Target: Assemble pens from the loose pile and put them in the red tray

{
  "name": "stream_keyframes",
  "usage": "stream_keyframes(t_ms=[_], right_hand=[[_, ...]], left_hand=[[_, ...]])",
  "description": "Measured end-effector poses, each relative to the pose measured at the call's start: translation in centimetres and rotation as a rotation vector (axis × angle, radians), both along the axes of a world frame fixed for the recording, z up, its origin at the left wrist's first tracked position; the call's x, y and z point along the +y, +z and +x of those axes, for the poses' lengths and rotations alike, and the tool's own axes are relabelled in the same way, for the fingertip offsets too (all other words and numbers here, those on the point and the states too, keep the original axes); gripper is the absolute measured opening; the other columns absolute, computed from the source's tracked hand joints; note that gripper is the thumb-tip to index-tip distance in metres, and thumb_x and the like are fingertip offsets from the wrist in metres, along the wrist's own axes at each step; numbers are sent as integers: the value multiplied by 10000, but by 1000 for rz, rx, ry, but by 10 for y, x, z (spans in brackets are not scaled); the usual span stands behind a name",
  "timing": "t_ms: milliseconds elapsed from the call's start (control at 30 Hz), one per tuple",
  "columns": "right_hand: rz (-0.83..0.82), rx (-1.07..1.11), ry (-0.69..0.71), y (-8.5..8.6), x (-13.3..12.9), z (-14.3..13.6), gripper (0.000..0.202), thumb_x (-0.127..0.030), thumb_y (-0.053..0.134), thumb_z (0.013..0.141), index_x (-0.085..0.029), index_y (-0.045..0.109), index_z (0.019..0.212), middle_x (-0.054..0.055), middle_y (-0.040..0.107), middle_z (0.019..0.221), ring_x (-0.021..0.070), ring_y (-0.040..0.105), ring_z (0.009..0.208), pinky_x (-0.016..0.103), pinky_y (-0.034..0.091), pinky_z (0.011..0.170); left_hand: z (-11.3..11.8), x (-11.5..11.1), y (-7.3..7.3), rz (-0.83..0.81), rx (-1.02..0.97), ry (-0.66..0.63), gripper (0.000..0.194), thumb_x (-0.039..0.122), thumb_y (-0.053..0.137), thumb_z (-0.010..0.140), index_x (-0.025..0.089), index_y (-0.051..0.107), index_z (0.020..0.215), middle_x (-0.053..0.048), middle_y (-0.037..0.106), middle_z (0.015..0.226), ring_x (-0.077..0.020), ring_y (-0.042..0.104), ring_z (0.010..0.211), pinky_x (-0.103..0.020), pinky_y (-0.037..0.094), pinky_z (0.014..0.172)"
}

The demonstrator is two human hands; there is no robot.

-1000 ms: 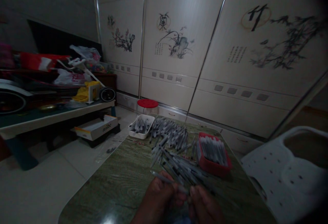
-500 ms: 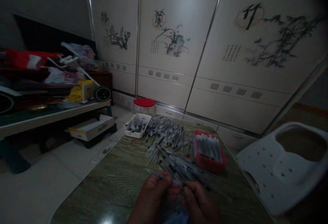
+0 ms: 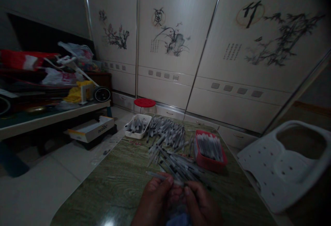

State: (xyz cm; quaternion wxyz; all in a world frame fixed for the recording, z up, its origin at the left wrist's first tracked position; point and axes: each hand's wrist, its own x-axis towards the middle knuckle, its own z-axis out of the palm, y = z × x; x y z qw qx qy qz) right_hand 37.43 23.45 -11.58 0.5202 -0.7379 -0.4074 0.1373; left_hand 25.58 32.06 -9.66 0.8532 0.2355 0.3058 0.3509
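Note:
My left hand [image 3: 155,196] is closed around a slim clear-barrelled pen [image 3: 154,175], whose one end sticks out to the left past my fingers. My right hand [image 3: 201,198] pinches at the pen's other end, close beside my left thumb; its fingertips partly hide what is there. Just beyond my hands lies a loose heap of similar pens [image 3: 176,164], grey and translucent with dark ends. Farther back, a larger pile of pens [image 3: 165,131] spreads over the green wood-patterned table [image 3: 113,181].
A red basket [image 3: 210,164] packed with upright-leaning pens stands right of the heap. At the far left table corner is a white tray [image 3: 134,135] with more pens. A red stool [image 3: 144,102] is behind, a white plastic chair [image 3: 274,170] at right, and a cluttered bench [image 3: 57,115] at left.
The view has shifted slightly. Both hands keep nearly the same grip on the pen, and the piles look unchanged.

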Motion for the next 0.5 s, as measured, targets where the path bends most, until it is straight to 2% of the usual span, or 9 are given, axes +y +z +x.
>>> stream_keyframes(t_ms=[200, 400, 500], right_hand=[[4, 19, 15, 9, -2, 3, 391, -596, 571, 902, -262, 750, 998, 66, 793, 951, 273, 722, 873, 348, 520, 799], [-57, -10, 73, 17, -6, 0, 402, -586, 476, 962, -257, 707, 975, 26, 743, 791, 231, 684, 721, 319, 471, 678], [-58, -24, 88, 17, -6, -1, 452, -622, 426, 975, -255, 674, 884, 14, 695, 717, 220, 636, 660, 311, 425, 623]], left_hand=[[-4, -2, 7, 5, 18, 1, 293, 280, 863, 740, 172, 627, 875, -42, 754, 726, -156, 715, 668, -239, 527, 648], [-3, 1, -2, 41, 1, -30, 354, 345, 882, 718, 173, 619, 881, -47, 748, 715, -157, 695, 639, -258, 525, 654], [-3, 2, -6, 91, -5, -62, 362, 361, 878, 725, 172, 620, 894, -46, 749, 717, -149, 688, 640, -251, 513, 651]])
